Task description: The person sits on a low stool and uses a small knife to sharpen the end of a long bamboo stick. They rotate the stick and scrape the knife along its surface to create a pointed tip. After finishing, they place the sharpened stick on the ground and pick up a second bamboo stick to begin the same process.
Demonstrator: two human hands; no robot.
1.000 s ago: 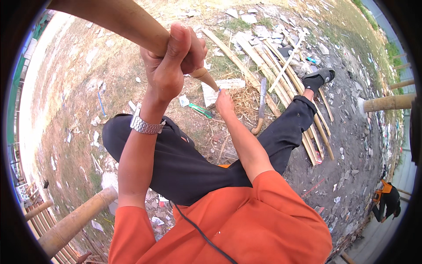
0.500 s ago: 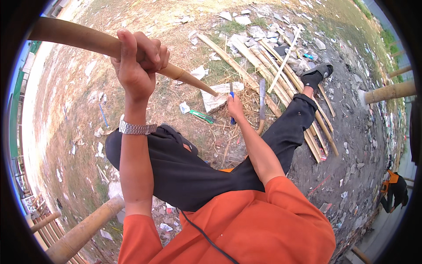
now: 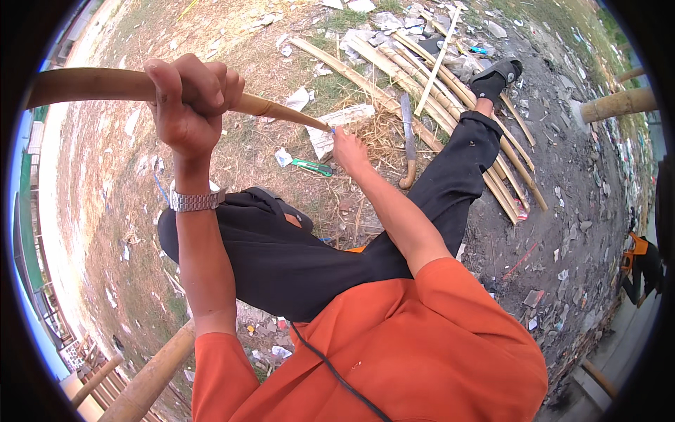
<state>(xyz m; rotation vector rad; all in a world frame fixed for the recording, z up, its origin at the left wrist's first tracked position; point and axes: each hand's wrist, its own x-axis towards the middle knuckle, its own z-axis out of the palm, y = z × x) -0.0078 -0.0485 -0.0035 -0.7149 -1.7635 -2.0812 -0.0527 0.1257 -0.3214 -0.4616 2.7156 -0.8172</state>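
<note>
A bamboo pole [image 3: 278, 112] runs from the upper left and tapers down toward the middle. My left hand [image 3: 191, 105], raised, has its fingers wrapped round it, the thumb along the near side. At the pole's low, thin end my right hand [image 3: 349, 151] is closed; just a speck of blue shows at its fingers, where a blue-handled blade was visible earlier. Beneath the tip lies a pale, flat slab [image 3: 322, 143]. A green box cutter [image 3: 313, 167] is on the ground left of my right hand. Beyond that hand, to its right, rests a long blade with a curved wooden handle [image 3: 408, 141].
Split bamboo strips [image 3: 450, 98] lie in a pile at the upper right, under and beside my outstretched leg [image 3: 457, 169]. Thick bamboo posts [image 3: 617, 104] stand at right and lower left. Litter and rubble cover the ground. A crouching person [image 3: 641, 264] is at the far right.
My right hand has moved left to the pole's thin end, and its blade is now mostly hidden. My left hand and the pole have shifted left and slightly down; the whole view has shifted too.
</note>
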